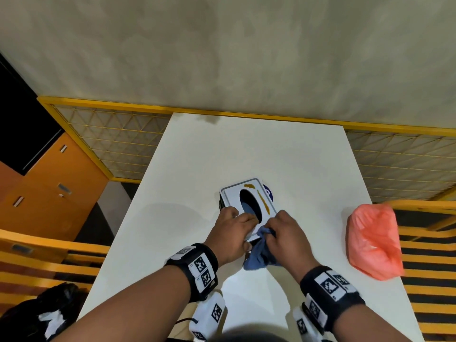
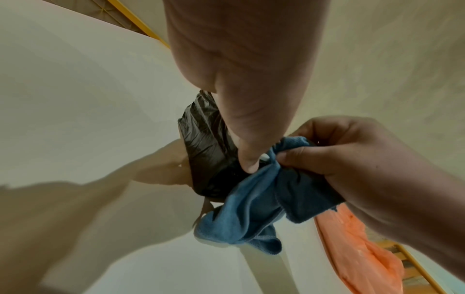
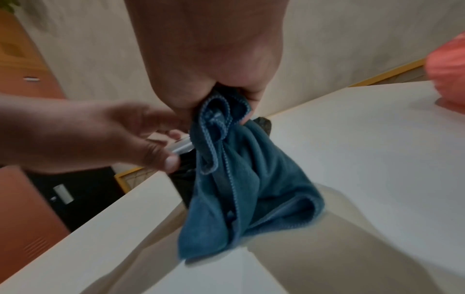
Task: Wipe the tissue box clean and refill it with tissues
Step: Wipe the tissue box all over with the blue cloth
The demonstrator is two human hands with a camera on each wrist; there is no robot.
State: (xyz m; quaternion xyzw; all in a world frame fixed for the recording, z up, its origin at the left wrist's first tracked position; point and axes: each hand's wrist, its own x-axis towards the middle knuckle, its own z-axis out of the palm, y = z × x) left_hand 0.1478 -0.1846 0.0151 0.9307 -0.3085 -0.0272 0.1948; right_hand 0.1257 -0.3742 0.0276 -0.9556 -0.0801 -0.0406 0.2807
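The tissue box (image 1: pixel 234 193) lies mid-table, its white top showing a dark oval opening and yellow-brown smears (image 1: pixel 263 201) along the right edge. Its sides (image 2: pixel 206 157) look black. My left hand (image 1: pixel 243 224) grips the box's near corner, fingers on top and thumb (image 2: pixel 247 159) down the side. My right hand (image 1: pixel 275 230) bunches a blue cloth (image 1: pixel 259 256) at the box's near edge, and the cloth (image 3: pixel 241 179) hangs down onto the table. The left hand (image 3: pixel 141 139) pinches the box's white rim (image 3: pixel 182 148). The inside of the box is hidden.
A pink-orange plastic bag (image 1: pixel 372 243) sits at the white table's (image 1: pixel 246 149) right edge. Yellow slatted benches (image 1: pixel 429 267) flank the table, with a yellow mesh rail (image 1: pixel 118 141) behind. A black bag (image 1: pixel 37 314) lies at lower left, an orange cabinet (image 1: pixel 49 193) at left.
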